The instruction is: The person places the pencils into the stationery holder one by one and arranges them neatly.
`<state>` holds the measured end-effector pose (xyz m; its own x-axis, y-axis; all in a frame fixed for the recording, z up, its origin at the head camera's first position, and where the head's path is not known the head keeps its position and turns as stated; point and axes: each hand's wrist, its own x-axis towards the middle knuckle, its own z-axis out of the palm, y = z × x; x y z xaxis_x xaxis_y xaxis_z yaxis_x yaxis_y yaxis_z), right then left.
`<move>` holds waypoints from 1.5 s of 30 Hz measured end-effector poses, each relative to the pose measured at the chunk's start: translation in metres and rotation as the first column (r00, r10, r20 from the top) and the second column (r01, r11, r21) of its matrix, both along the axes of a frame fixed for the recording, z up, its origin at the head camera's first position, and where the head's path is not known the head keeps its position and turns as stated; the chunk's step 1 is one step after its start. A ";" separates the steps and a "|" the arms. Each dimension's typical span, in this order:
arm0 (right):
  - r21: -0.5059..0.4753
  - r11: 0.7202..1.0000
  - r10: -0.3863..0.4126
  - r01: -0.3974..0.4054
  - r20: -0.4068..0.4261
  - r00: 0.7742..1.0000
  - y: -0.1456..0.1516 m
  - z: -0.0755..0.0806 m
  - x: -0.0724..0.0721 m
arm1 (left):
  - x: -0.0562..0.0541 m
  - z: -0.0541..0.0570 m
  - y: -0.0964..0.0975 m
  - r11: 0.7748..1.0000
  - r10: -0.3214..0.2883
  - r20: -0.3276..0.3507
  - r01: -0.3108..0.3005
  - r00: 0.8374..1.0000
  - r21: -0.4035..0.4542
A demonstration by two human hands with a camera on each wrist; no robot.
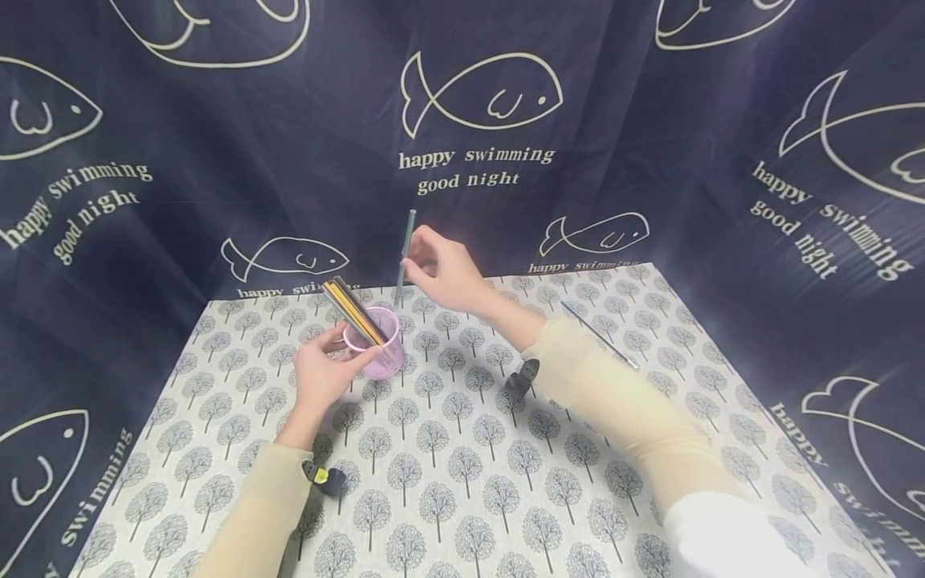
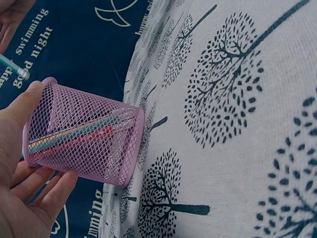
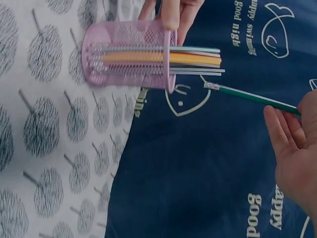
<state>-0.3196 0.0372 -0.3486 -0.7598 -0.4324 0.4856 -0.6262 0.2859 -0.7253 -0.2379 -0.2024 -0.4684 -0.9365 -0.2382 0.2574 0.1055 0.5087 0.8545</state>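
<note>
A pink mesh pencil cup (image 1: 383, 365) stands on the patterned cloth, with several pencils (image 1: 356, 311) leaning in it toward the left. My left hand (image 1: 325, 371) holds the cup by its rim, thumb on the near side and fingers around the far side. Between thumb and fingers my right hand (image 1: 450, 271) pinches a green pencil (image 3: 252, 97), raised just right of the cup. Its eraser end points down toward the cup's mouth in the right wrist view. Through the mesh in the left wrist view, the pencils inside (image 2: 74, 134) show as teal, orange and red.
Another dark pencil (image 1: 598, 334) lies on the tree-patterned cloth (image 1: 462, 433), beyond the right forearm. A navy curtain (image 1: 477, 209) with fish drawings hangs behind the table and along both sides. Each wrist carries a small dark strapped device (image 1: 522, 377).
</note>
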 end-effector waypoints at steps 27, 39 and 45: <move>0.545 0.836 0.099 -0.065 -0.032 0.995 -0.053 -0.038 -0.005 | -0.003 0.000 -0.001 1.000 -0.001 -0.057 0.000 0.998 -0.019; 0.584 0.812 0.031 -0.009 -0.029 0.999 -0.071 -0.042 -0.004 | -0.001 0.001 -0.001 1.000 -0.002 -0.025 0.002 1.000 -0.013; 0.595 0.803 0.035 0.009 -0.062 0.997 -0.077 -0.044 -0.005 | -0.001 0.001 -0.001 1.000 -0.003 -0.025 0.003 1.000 0.000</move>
<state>-0.3250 -0.0402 -0.3927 -0.7274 -0.6625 0.1786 -0.6733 0.6389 -0.3721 -0.2385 -0.2036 -0.4672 -0.9305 -0.2358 0.2804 0.1278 0.5082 0.8517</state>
